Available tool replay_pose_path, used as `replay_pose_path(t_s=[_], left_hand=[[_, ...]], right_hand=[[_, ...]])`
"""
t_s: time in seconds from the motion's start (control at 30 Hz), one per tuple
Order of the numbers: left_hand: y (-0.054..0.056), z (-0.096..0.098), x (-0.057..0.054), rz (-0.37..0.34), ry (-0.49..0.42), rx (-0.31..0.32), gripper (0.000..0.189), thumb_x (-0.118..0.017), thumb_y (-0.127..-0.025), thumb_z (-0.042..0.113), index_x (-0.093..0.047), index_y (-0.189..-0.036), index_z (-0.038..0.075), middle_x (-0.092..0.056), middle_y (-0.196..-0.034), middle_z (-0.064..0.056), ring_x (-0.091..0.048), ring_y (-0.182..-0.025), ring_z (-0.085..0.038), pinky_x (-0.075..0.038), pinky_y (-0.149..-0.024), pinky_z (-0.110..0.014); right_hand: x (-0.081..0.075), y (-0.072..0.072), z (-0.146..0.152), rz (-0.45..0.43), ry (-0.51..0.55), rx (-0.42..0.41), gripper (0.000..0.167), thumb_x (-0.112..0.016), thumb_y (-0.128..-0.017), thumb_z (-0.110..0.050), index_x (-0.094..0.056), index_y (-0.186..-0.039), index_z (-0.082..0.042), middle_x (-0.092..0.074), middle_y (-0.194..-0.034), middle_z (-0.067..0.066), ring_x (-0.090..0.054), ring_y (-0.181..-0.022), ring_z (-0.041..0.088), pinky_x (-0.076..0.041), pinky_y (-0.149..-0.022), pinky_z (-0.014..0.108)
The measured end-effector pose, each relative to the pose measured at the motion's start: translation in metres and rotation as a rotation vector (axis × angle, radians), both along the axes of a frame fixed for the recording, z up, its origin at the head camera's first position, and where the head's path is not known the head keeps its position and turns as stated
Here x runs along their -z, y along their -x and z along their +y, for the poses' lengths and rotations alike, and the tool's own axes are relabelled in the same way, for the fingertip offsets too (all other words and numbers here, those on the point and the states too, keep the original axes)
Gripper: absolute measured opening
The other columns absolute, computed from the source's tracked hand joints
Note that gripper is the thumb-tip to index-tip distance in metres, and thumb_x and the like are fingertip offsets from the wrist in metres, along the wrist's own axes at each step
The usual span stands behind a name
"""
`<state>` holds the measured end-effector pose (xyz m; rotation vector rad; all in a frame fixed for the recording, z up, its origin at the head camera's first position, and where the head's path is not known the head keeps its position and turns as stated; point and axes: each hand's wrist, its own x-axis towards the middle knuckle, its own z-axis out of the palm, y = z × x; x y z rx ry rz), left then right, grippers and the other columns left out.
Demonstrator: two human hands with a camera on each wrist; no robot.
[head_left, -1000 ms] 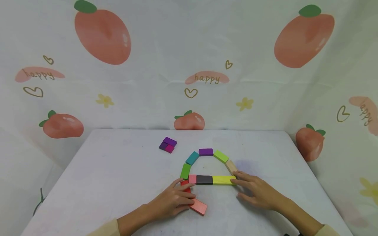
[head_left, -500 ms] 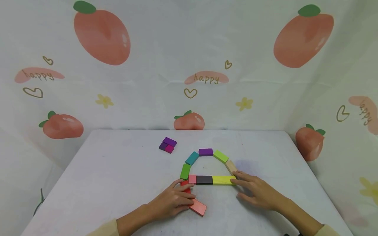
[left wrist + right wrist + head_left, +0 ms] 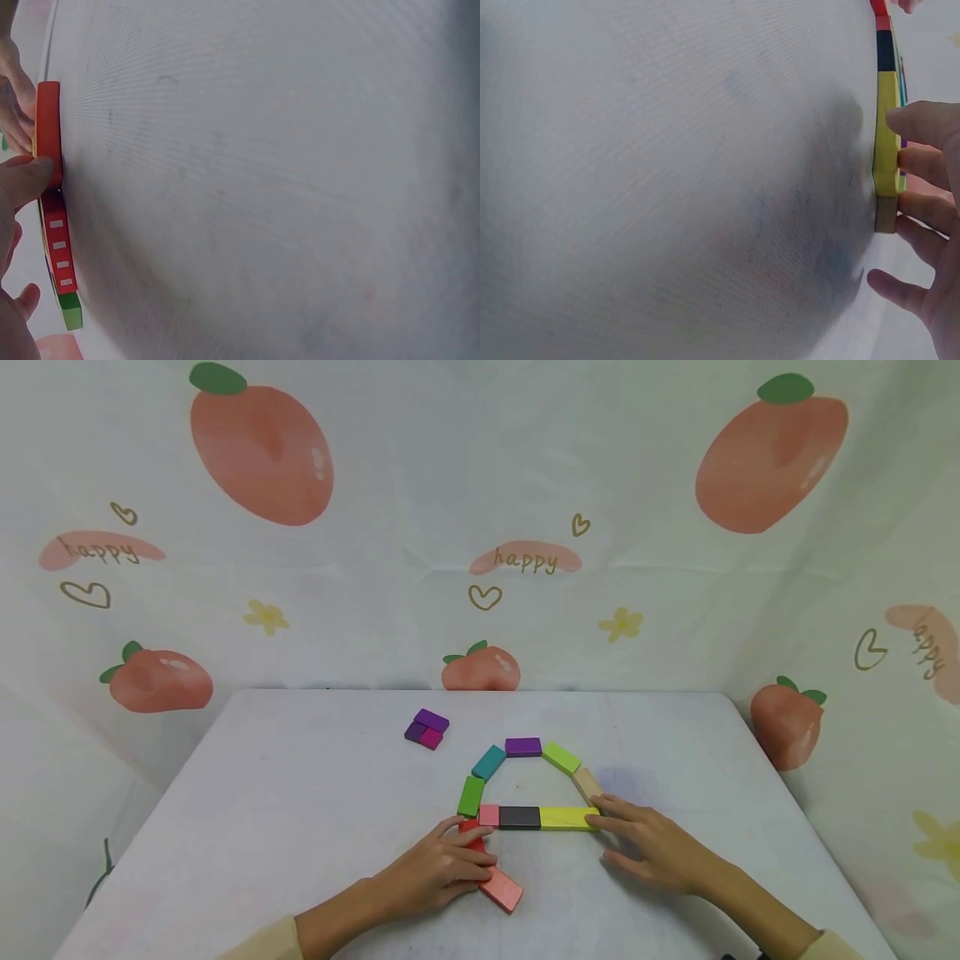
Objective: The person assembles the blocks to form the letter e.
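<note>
In the head view several coloured wooden blocks form an arch with a straight row across its base. My left hand [image 3: 442, 868] lies with its fingers extended over the red block [image 3: 471, 837] and the upper end of the pink block [image 3: 501, 890]; in the left wrist view one of its digits presses at the joint between the pink block [image 3: 49, 124] and the red block [image 3: 58, 244]. My right hand [image 3: 656, 845] spreads its fingers at the right end of the yellow block [image 3: 567, 818], with a fingertip at the tan block [image 3: 587, 786].
A dark block [image 3: 519, 817] and a short pink block [image 3: 489, 815] continue the row. Green [image 3: 471, 796], teal [image 3: 489, 762], purple [image 3: 522, 747] and lime [image 3: 562, 757] blocks make up the curve. Farther back left lies a small purple and magenta cluster [image 3: 431, 720] on the white table [image 3: 300, 793].
The pink block under my left fingers has turned slightly, its free lower end shifting left and nearer. My right hand and the other blocks stay as they were.
</note>
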<state>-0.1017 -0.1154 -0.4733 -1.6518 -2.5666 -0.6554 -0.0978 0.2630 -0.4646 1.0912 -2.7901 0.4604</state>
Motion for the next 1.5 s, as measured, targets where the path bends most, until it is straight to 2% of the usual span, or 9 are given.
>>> replay_pose_path(t_s=[0.3,0.4,0.5,0.6,0.7,1.0,1.2,1.37,1.5], left_hand=[[0.003,0.0,-0.004,-0.009,0.011,0.019,0.031,-0.076,-0.089,0.019,-0.074,-0.121,0.017,-0.069,-0.124,0.006,-0.048,-0.136,-0.021,-0.036,-0.108,-0.059],[0.006,0.001,-0.013,-0.018,0.016,0.018,0.029,-0.076,-0.09,0.02,-0.074,-0.119,0.017,-0.069,-0.123,0.005,-0.05,-0.135,-0.022,-0.037,-0.108,-0.059],[0.015,0.002,-0.026,-0.05,-0.016,-0.033,0.03,-0.077,-0.088,0.021,-0.074,-0.118,0.017,-0.07,-0.123,0.003,-0.052,-0.133,-0.023,-0.037,-0.108,-0.058],[0.029,-0.002,-0.036,-0.088,-0.074,-0.134,0.036,-0.08,-0.086,0.021,-0.073,-0.121,0.013,-0.07,-0.124,0.0,-0.053,-0.132,-0.025,-0.038,-0.108,-0.059],[0.047,-0.01,-0.039,-0.108,-0.128,-0.279,0.04,-0.081,-0.085,0.022,-0.072,-0.122,0.011,-0.069,-0.125,-0.002,-0.054,-0.13,-0.027,-0.042,-0.105,-0.057],[0.097,-0.024,-0.023,-0.232,-0.363,-0.712,0.038,-0.079,-0.086,0.016,-0.07,-0.119,0.0,-0.071,-0.117,-0.015,-0.063,-0.116,-0.034,-0.052,-0.095,-0.05],[0.121,-0.024,-0.013,-0.305,-0.416,-0.89,0.046,-0.077,-0.088,0.016,-0.064,-0.128,-0.001,-0.065,-0.126,-0.022,-0.06,-0.119,-0.038,-0.05,-0.098,-0.052],[0.134,-0.021,-0.006,-0.37,-0.436,-1.048,0.072,-0.078,-0.087,0.02,-0.042,-0.148,0.004,-0.058,-0.136,-0.022,-0.053,-0.126,-0.041,-0.043,-0.104,-0.056],[0.141,-0.017,-0.003,-0.366,-0.405,-1.133,0.088,-0.081,-0.084,0.026,-0.031,-0.153,0.005,-0.054,-0.139,-0.023,-0.051,-0.126,-0.043,-0.04,-0.104,-0.059]], right_hand=[[0.0,0.001,0.001,0.007,0.0,-0.002,0.051,-0.077,-0.088,-0.03,-0.063,-0.135,-0.017,-0.054,-0.145,0.01,-0.056,-0.127,0.031,-0.054,-0.088,0.052],[0.0,0.001,0.0,-0.002,-0.003,0.001,0.05,-0.076,-0.088,-0.031,-0.063,-0.135,-0.018,-0.054,-0.145,0.01,-0.055,-0.128,0.031,-0.054,-0.088,0.053],[0.0,0.001,0.0,-0.01,-0.002,0.006,0.05,-0.076,-0.088,-0.031,-0.064,-0.135,-0.018,-0.054,-0.145,0.01,-0.055,-0.128,0.032,-0.053,-0.089,0.053],[0.0,0.001,0.0,-0.017,-0.001,0.012,0.049,-0.076,-0.088,-0.031,-0.064,-0.134,-0.018,-0.054,-0.145,0.01,-0.055,-0.128,0.032,-0.053,-0.09,0.054],[0.0,0.001,-0.001,-0.027,-0.004,0.014,0.049,-0.075,-0.089,-0.031,-0.064,-0.134,-0.018,-0.053,-0.145,0.01,-0.055,-0.128,0.033,-0.053,-0.09,0.054],[0.0,0.0,-0.002,-0.031,-0.002,0.011,0.049,-0.076,-0.088,-0.031,-0.064,-0.134,-0.017,-0.054,-0.145,0.01,-0.055,-0.128,0.033,-0.053,-0.09,0.054],[0.0,0.001,-0.001,-0.017,0.003,0.008,0.049,-0.076,-0.088,-0.03,-0.064,-0.134,-0.016,-0.054,-0.145,0.011,-0.056,-0.127,0.033,-0.053,-0.089,0.054],[0.0,0.001,-0.002,-0.04,0.005,0.013,0.049,-0.076,-0.089,-0.03,-0.064,-0.134,-0.017,-0.053,-0.145,0.01,-0.055,-0.128,0.033,-0.053,-0.09,0.054],[-0.001,0.0,-0.002,-0.046,0.005,0.018,0.049,-0.076,-0.088,-0.03,-0.064,-0.134,-0.017,-0.053,-0.146,0.01,-0.055,-0.128,0.033,-0.053,-0.09,0.054]])
